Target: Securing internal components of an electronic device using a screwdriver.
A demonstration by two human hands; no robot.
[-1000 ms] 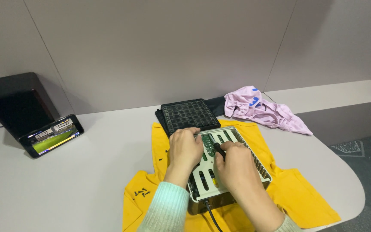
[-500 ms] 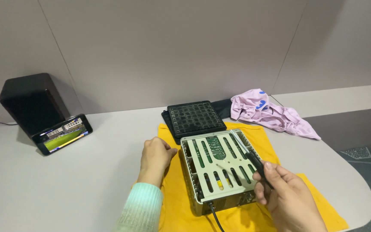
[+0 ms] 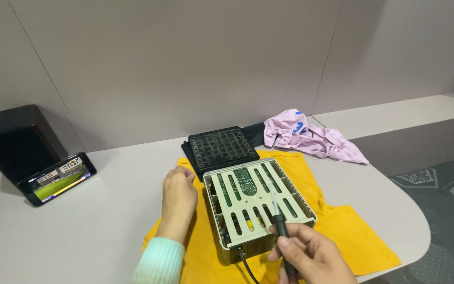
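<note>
Since half a second ago the right hand point(image 3: 311, 257) has drawn back toward the near edge of the metal box point(image 3: 256, 208) and now holds a screwdriver point(image 3: 278, 223) upright-tilted, its thin shaft reaching over the slotted top of the box. That grip is closed around the black handle, thumb and fingers pinching it. The left hand point(image 3: 178, 197) has stayed beside the left side of the box, resting on the yellow cloth point(image 3: 342, 231), fingers loosely curled, holding nothing; whether it touches the box wall I cannot tell.

The pale box sits in the middle of the yellow cloth on the white bench point(image 3: 106, 210), a green board showing through its slots and a black cable point(image 3: 245, 263) leaving its near end. Just behind it lies a black grid cover point(image 3: 222, 147). A crumpled pink garment point(image 3: 306, 137) lies to the right rear. At far left a phone point(image 3: 59, 179) leans against a black speaker point(image 3: 14, 139).
</note>
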